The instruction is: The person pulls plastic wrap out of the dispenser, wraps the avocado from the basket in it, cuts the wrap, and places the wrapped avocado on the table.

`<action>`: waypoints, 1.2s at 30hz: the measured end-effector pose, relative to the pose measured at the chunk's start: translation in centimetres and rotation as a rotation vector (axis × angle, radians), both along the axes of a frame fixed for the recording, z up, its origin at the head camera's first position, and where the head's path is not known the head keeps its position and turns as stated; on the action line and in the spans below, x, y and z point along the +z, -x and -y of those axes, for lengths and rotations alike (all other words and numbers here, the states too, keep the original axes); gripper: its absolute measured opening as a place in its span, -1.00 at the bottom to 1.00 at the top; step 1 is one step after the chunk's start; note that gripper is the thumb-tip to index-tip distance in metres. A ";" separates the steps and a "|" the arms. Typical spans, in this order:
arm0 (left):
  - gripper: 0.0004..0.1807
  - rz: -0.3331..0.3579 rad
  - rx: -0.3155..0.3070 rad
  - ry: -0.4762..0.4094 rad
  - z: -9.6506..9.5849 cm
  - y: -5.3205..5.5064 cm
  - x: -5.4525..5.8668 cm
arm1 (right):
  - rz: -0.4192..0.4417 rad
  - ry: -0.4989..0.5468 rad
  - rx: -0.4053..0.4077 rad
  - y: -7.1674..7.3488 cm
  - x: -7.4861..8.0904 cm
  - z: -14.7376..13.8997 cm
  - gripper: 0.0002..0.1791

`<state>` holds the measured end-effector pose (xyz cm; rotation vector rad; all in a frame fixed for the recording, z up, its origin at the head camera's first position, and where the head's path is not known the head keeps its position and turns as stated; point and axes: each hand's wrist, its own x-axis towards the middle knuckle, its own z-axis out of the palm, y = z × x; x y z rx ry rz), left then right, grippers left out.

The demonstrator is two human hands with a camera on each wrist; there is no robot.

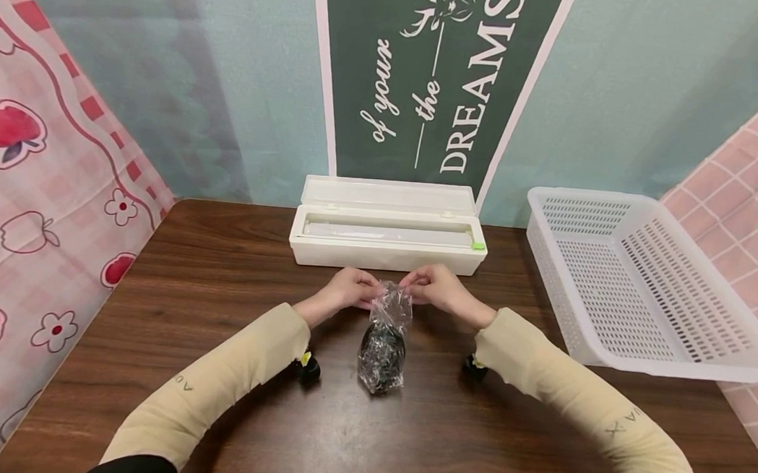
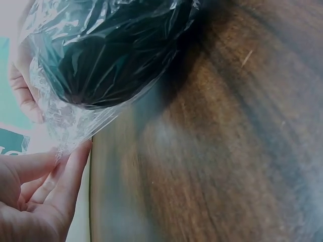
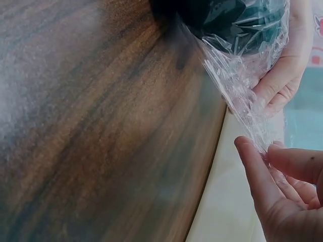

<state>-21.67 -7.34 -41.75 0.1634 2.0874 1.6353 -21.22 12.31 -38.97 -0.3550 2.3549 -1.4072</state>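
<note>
A dark, rounded item (image 1: 381,352) lies on the table, wrapped in clear cling film (image 1: 392,307). Its exact kind is hidden by the creased film. Loose film extends from its far end, toward the back of the table. My left hand (image 1: 347,289) pinches the left corner of that film between thumb and fingers; the left wrist view shows this hand (image 2: 43,194) close up. On the other side, my right hand (image 1: 439,289) pinches the right corner, and its fingertips (image 3: 245,146) meet the thumb on the film in the right wrist view.
Behind the hands stands a white cling film dispenser (image 1: 387,257) with its lid raised and a green slider (image 1: 478,246) at its right end. A white perforated basket (image 1: 549,276) is at the right. Patterned cloths hang around the brown wooden table (image 1: 153,309).
</note>
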 end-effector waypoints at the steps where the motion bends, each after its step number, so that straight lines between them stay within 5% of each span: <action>1: -0.80 0.000 0.005 0.002 0.0 0.1 0.1 | 0.000 0.003 -0.004 0.1 0.0 0.0 -0.85; 17: -0.79 -0.013 0.040 0.006 0.1 1.4 0.9 | 0.000 0.070 -0.039 1.2 0.4 0.4 -0.82; 36: -0.80 -0.131 -0.113 -0.028 1.3 0.4 2.6 | -0.248 0.008 0.061 -0.2 1.4 0.1 -0.87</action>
